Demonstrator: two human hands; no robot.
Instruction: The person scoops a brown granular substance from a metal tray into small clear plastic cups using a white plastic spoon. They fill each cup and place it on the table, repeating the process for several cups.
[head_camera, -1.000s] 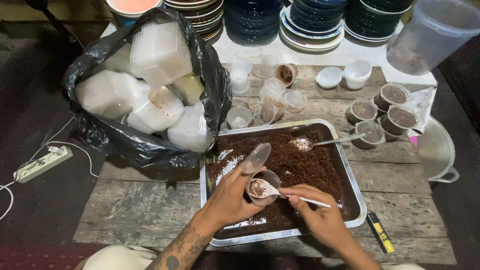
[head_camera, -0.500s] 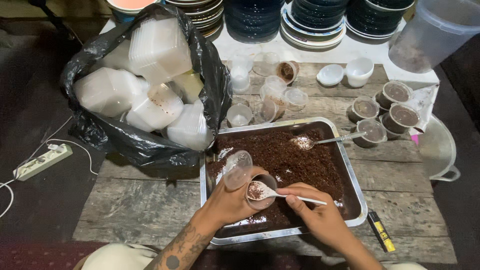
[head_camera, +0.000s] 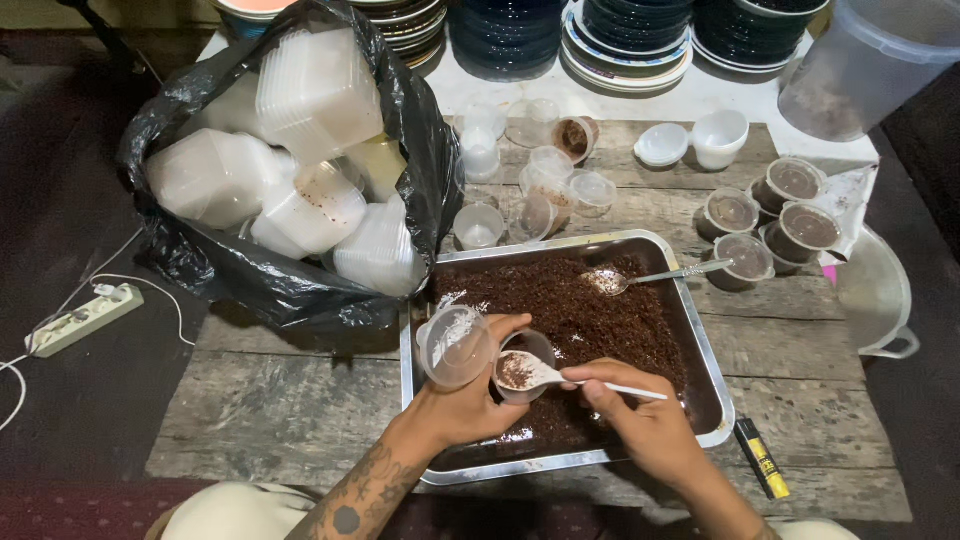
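My left hand (head_camera: 468, 400) grips a small clear plastic cup (head_camera: 526, 362) over the metal tray (head_camera: 716, 400); the cup's hinged lid (head_camera: 456, 344) is flipped open to the left. My right hand (head_camera: 640, 420) holds a white plastic spoon (head_camera: 545, 372) loaded with dark brown crumbs, its bowl resting over the cup's mouth. The tray is filled with the same dark brown crumbs (head_camera: 580, 310). A metal spoon (head_camera: 640, 278) lies in the crumbs at the tray's far side.
A black bag (head_camera: 250, 270) of clear plastic containers sits left of the tray. Empty cups (head_camera: 480, 225) stand behind it; filled lidded cups (head_camera: 745, 258) at right. Stacked plates (head_camera: 620, 40), white bowls (head_camera: 720, 135), a clear tub (head_camera: 860, 60), a power strip (head_camera: 80, 318), a yellow lighter (head_camera: 762, 458).
The cup's lid has swung from upright behind the cup to flipped open on the left. My right hand keeps the white spoon at the cup's mouth.
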